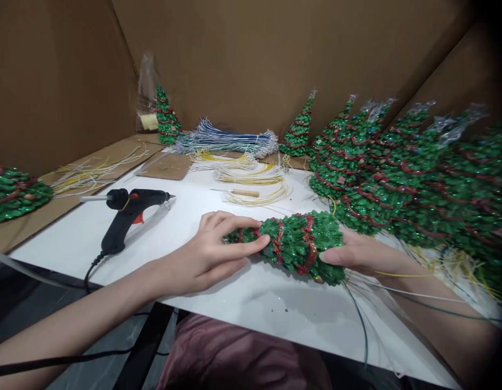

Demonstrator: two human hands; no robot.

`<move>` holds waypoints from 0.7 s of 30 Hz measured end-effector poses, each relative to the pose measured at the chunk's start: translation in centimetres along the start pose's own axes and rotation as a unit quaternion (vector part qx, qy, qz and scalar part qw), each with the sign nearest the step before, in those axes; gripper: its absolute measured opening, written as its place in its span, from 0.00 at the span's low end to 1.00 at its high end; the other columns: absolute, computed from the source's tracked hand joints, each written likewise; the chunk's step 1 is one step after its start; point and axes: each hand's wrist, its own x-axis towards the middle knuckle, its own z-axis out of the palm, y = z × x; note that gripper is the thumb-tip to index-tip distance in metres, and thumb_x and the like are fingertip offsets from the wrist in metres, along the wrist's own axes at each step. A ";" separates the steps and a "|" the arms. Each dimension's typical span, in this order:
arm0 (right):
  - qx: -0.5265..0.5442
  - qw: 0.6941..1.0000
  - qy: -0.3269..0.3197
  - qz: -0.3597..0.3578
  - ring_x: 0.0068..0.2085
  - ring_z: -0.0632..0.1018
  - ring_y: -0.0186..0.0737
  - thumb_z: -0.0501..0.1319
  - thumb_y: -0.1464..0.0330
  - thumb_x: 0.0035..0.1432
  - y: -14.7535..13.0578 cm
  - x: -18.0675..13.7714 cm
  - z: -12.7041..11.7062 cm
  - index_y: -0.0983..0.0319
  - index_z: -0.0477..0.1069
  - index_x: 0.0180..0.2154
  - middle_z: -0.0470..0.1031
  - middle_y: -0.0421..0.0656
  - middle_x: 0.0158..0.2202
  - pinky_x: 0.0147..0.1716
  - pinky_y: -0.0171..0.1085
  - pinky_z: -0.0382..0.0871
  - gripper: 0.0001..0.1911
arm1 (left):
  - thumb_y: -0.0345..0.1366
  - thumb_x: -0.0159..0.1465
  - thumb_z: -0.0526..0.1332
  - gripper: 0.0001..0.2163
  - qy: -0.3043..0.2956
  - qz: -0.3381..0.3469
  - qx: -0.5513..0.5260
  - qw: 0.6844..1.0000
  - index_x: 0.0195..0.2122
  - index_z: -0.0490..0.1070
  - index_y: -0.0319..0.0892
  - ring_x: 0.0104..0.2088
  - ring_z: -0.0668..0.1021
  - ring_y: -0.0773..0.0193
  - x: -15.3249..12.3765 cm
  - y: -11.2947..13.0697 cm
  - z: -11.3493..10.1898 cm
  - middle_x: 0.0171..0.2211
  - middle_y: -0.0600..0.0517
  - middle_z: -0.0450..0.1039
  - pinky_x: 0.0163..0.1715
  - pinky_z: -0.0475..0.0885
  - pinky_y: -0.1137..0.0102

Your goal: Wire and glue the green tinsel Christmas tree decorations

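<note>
Sideways over the white board [186, 208], the green tree [293, 246] is held at the near middle of the scene, its narrow end to the left and its wide base to the right; whether it touches the board is unclear. The left hand [220, 246] grasps the narrow end, 1 finger reaching along the branches, probably to steady it. The right hand [350, 252] grips the base, thumb on the near side, its other fingers hidden behind. Gripping both ends likely stops the tree from rolling, and the tilt seems to leave its underside accessible, where thin wires [421, 294] trail away right and near.

On the left, the glue gun [126, 214] lies with its nozzle to the right, clear of both hands, perhaps for safety. Farther off, the wooden-handled tool [245, 193] and yellow-and-white wires [251, 174] seem placed within reach. Other trees [380, 173] crowd the right side, apparently grouped there to free working space.
</note>
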 end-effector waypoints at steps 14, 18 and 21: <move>-0.019 1.000 -0.011 0.006 0.53 0.71 0.51 0.67 0.55 0.43 0.0 0.1 -0.4 0.61 0.66 0.54 0.72 0.49 0.51 0.53 0.49 0.63 0.37 | 0.33 0.66 0.52 0.19 -0.028 -0.003 -0.028 0.999 0.59 0.59 0.50 0.57 0.60 0.55 -0.1 -0.3 0.2 0.59 0.45 0.55 0.54 0.55 0.56; -0.018 1.000 -0.005 0.005 0.53 0.71 0.51 0.67 0.56 0.43 -0.1 0.1 -0.3 0.62 0.66 0.54 0.72 0.50 0.51 0.54 0.50 0.62 0.37 | 0.33 0.66 0.52 0.20 -0.032 -0.004 -0.030 0.999 0.59 0.59 0.51 0.57 0.60 0.55 -0.1 -0.3 0.2 0.59 0.46 0.55 0.54 0.55 0.57; -0.010 1.000 0.005 0.010 0.53 0.71 0.51 0.68 0.56 0.42 -0.2 0.1 -0.1 0.62 0.65 0.54 0.72 0.50 0.51 0.53 0.49 0.62 0.37 | 0.33 0.66 0.52 0.19 -0.032 -0.004 -0.027 0.999 0.59 0.60 0.50 0.57 0.60 0.54 0.0 -0.3 0.1 0.59 0.46 0.55 0.54 0.55 0.57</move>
